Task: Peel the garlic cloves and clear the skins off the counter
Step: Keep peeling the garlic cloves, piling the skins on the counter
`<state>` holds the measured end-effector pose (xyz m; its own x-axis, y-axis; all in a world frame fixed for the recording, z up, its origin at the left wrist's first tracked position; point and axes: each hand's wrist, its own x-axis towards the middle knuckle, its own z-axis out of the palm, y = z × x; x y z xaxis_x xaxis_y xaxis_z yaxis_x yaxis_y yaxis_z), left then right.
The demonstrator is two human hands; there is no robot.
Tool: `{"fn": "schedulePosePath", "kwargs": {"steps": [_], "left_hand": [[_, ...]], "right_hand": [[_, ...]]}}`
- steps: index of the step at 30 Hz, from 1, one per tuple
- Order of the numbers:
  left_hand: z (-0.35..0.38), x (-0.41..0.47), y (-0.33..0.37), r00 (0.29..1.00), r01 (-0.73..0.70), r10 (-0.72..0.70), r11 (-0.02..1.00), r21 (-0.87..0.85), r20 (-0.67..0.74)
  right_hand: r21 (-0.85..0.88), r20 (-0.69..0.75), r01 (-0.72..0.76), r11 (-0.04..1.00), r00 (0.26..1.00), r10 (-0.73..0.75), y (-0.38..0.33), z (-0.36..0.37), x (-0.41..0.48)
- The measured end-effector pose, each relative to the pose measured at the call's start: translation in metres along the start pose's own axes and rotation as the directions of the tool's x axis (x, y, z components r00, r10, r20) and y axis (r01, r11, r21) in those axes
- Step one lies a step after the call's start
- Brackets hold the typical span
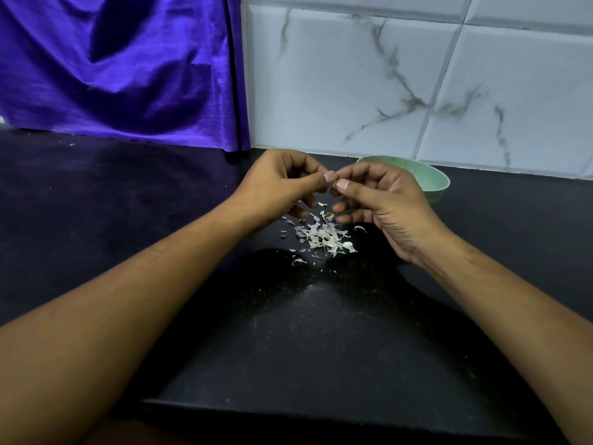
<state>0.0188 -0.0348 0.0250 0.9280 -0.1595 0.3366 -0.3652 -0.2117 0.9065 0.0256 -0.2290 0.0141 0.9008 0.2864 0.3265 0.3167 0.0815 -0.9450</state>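
Observation:
My left hand (278, 184) and my right hand (382, 200) meet above the black counter (308, 332), thumbs and fingertips pinching one small garlic clove (337, 182), which is almost wholly hidden between them. Below the hands lies a pile of white garlic skins (322, 237), with several loose flakes scattered around it. A pale green bowl (430, 178) stands behind my right hand near the wall, partly hidden, and its contents cannot be seen.
A purple cloth (122, 69) hangs at the back left down to the counter. White marbled tiles (417, 81) form the back wall. The counter's front edge (288, 409) runs close to my body.

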Motion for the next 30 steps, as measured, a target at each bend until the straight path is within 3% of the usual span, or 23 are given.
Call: {"fn": "schedulePosePath", "kwargs": {"steps": [22, 30], "left_hand": [[0.0029, -0.0032, 0.0021, 0.993, 0.1, -0.095, 0.992, -0.08, 0.065], [0.0038, -0.003, -0.0001, 0.985, 0.164, -0.151, 0.967, -0.196, 0.079]], "right_hand": [[-0.045, -0.016, 0.033, 0.998, 0.999, -0.033, -0.0027, -0.0014, -0.0005], [-0.041, -0.005, 0.043, 0.998, 0.999, -0.043, -0.0053, -0.0008, -0.0007]]}}
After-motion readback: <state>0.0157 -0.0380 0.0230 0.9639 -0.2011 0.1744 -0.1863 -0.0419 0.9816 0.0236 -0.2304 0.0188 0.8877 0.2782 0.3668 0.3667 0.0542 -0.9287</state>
